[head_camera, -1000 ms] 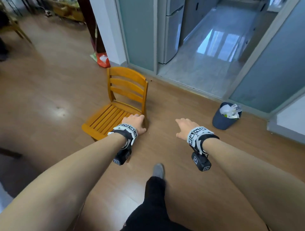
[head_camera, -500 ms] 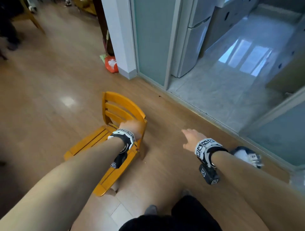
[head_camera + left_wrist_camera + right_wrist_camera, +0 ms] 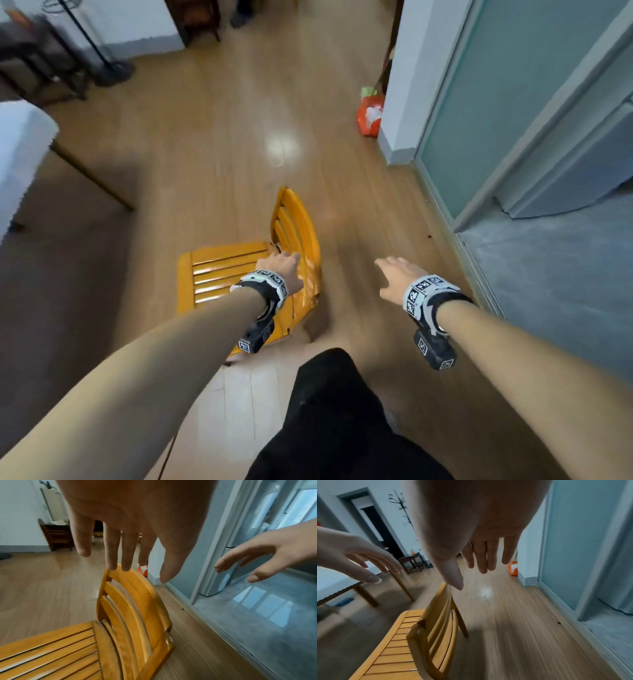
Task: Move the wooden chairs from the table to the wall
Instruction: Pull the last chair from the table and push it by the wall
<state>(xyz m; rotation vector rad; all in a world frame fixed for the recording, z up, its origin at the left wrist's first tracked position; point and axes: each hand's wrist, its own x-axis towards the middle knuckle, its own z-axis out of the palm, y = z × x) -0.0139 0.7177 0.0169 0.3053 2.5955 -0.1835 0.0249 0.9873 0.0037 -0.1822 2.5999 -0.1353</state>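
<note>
A yellow-orange slatted wooden chair [image 3: 222, 270] stands on the wood floor just in front of me, its back [image 3: 137, 601] toward the glass door side. My left hand [image 3: 284, 265] hovers over the top rail with straight fingers [image 3: 111, 550]. I cannot tell whether the tips touch the rail. My right hand [image 3: 390, 274] is held in the air to the right of the chair, palm down, fingers [image 3: 482, 555] straight and holding nothing. The right wrist view shows the chair [image 3: 435, 626] from behind.
The table [image 3: 20, 150] with a white cloth and dark legs stands at the left. A white pillar [image 3: 400, 102] and frosted glass door [image 3: 513, 102] line the right, with an orange bag [image 3: 370, 114] at the pillar's foot. Dark furniture [image 3: 41, 68] stands far left. My leg [image 3: 335, 411] is below.
The view has swung left, bringing the table into sight. The chair now stands side-on with its back to the right. My left hand, earlier on the chair back, now has straight fingers above it.
</note>
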